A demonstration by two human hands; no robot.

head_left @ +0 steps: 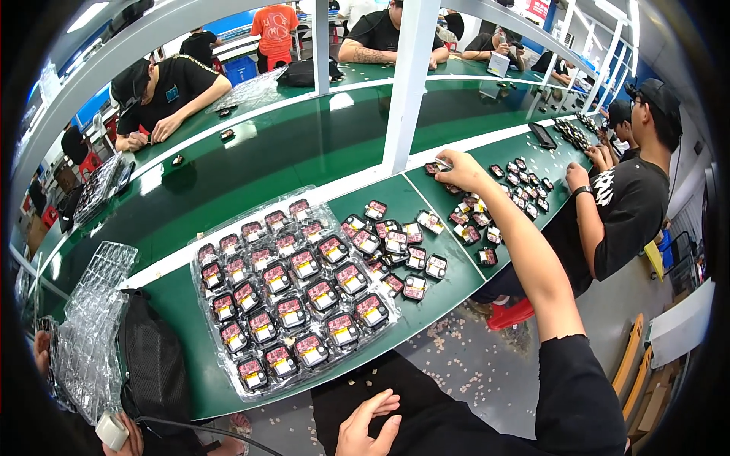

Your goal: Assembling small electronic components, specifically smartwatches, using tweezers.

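My right hand (465, 172) reaches far across to the right, fingers curled down and pinched on a small black case (433, 168) beside the white rail; the fingertips partly hide it. Below that wrist lies a loose heap of similar cases (471, 216). My left hand (370, 427) is held low over my lap, empty, its fingers loosely bent and apart. In front of me a clear plastic tray (209, 334) holds rows of small black square cases with pink faces and white-and-yellow labels. Another loose pile of cases (395, 242) sits directly right of the tray.
A black mesh bag (152, 357) and empty clear trays (95, 304) are at the left, near another person's hand holding a white roll (112, 431). A white post (411, 83) rises beyond the table, before a green conveyor (289, 140). A co-worker (635, 190) sits close on the right.
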